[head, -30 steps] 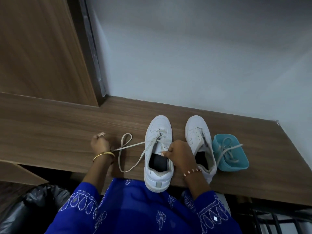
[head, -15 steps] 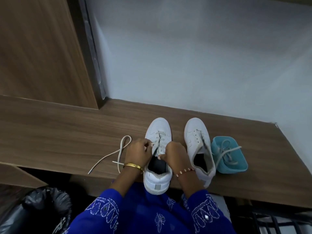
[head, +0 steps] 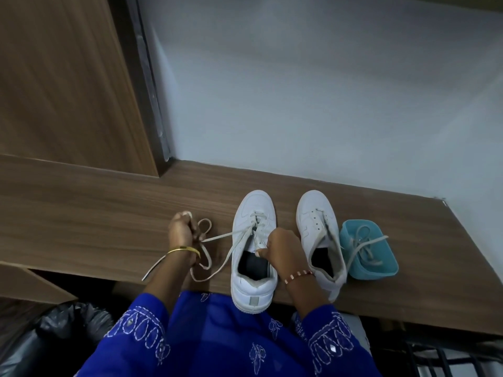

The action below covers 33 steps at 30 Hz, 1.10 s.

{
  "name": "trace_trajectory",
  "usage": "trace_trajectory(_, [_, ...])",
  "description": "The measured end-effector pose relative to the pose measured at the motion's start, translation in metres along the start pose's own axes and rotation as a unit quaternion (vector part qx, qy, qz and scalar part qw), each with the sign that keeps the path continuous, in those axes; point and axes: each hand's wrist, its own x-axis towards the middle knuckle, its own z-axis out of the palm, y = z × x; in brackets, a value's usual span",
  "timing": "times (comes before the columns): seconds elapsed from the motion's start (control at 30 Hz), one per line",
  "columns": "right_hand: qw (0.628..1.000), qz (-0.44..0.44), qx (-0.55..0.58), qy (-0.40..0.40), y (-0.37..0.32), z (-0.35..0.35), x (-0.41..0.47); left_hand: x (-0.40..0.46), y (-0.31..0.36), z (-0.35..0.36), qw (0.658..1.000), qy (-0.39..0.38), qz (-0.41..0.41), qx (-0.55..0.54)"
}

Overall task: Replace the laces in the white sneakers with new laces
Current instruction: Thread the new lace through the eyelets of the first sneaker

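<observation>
Left hand (head: 181,232) fingers pinch lace (head: 217,238); right hand (head: 283,247) fingers hidden, grip unclear.

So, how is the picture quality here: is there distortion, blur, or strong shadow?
Head view: wide-angle bending curves the desk edge and the wall corner; light is dim and even, with no glare; the left hand and the lace it pulls look slightly soft; the sneakers and the blue tub stay readable; the bottom corners fall into dark shadow.
</observation>
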Motion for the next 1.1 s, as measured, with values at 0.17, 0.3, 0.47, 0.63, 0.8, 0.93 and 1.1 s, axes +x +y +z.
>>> trace_trajectory(0.17, [1.0, -0.002, -0.007, 0.002, -0.001, -0.001, -0.001, 0.022, 0.009, -0.023, 0.956, 0.129, 0.139, 0.224])
trace_trajectory(0.3, [1.0, 0.006, -0.009, -0.009, -0.001, -0.001, 0.001, 0.002, -0.003, -0.018, 0.788, -0.007, 0.214, 0.577])
trace_trajectory(0.47, [1.0, 0.003, -0.013, -0.01, -0.002, -0.001, 0.0, -0.032, -0.028, 0.016, 0.658, -0.161, 0.351, 0.647])
trace_trajectory(0.63, [1.0, 0.002, -0.012, 0.001, -0.001, 0.002, 0.001, -0.035, -0.034, 0.024, 0.681, -0.15, 0.324, 0.639])
trace_trajectory(0.8, [1.0, 0.002, -0.006, 0.002, 0.0, 0.001, -0.001, -0.036, -0.021, 0.018, 0.689, -0.119, 0.319, 0.639])
trace_trajectory(0.93, [1.0, 0.001, -0.002, 0.01, 0.003, 0.002, -0.001, -0.04, -0.021, 0.014, 0.682, -0.131, 0.291, 0.658])
trace_trajectory(1.1, [1.0, 0.001, 0.02, 0.003, 0.008, 0.001, 0.002, -0.04, -0.021, 0.011, 0.75, -0.191, 0.196, 0.601])
